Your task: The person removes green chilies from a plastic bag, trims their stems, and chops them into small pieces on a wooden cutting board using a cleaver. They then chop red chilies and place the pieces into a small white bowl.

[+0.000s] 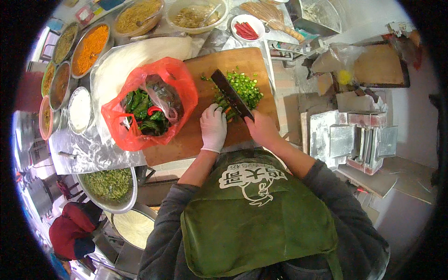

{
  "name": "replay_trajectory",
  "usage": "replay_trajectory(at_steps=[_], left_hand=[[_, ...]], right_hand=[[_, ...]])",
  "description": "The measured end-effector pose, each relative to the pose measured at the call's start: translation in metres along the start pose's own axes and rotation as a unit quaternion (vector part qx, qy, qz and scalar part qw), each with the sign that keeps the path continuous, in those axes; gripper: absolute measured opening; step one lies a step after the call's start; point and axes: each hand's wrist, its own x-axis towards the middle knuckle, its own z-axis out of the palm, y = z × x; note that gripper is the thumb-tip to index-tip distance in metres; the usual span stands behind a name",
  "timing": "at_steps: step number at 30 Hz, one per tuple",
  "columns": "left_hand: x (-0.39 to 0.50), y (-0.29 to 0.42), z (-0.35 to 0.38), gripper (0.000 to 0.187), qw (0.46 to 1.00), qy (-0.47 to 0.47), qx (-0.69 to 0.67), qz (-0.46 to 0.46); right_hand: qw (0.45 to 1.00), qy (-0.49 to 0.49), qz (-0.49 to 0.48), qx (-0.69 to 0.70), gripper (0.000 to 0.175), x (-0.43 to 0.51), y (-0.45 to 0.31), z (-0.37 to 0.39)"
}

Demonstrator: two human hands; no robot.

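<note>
My right hand (262,128) is closed round the handle of a dark cleaver (231,93), its blade slanting over a wooden cutting board (189,136). Chopped green peppers (246,87) lie mostly to the right of the blade. My left hand (213,126), in a white glove, rests on the board with bent fingertips against uncut green peppers (221,102) left of the blade; whether it grips them is hard to see. Beside it on the left, an open red plastic bag (187,89) holds dark green peppers (140,105), a red one and a clear inner bag.
Bowls of orange shreds (91,50), brown fillings and white paste (80,110) stand at left and back. A white bowl of red chillies (246,30) sits behind the board. A metal bowl of chopped greens (108,185) is at lower left, near a person in red (70,227). A dusty machine (365,141) stands at right.
</note>
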Motion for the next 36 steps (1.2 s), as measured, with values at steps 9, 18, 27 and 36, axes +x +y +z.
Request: replay_trajectory(at_steps=[9,18,27,36], left_hand=[[-0.001,0.000,0.003,0.026,1.000,0.004,0.024,0.003],[0.001,0.002,0.000,0.025,1.000,0.012,0.003,-0.005],[-0.001,0.003,0.002,0.026,1.000,0.005,0.012,-0.002],[0.001,0.006,-0.003,0.026,1.000,-0.003,0.007,-0.018]], right_hand=[[0.995,-0.066,0.037,-0.064,0.032,-0.002,-0.015,0.005],[1.000,-0.009,0.004,0.006,0.036,-0.008,-0.006,-0.006],[0.996,-0.043,0.006,-0.072,0.029,0.010,-0.019,0.017],[1.000,-0.012,-0.023,-0.004,0.035,-0.014,-0.002,-0.004]])
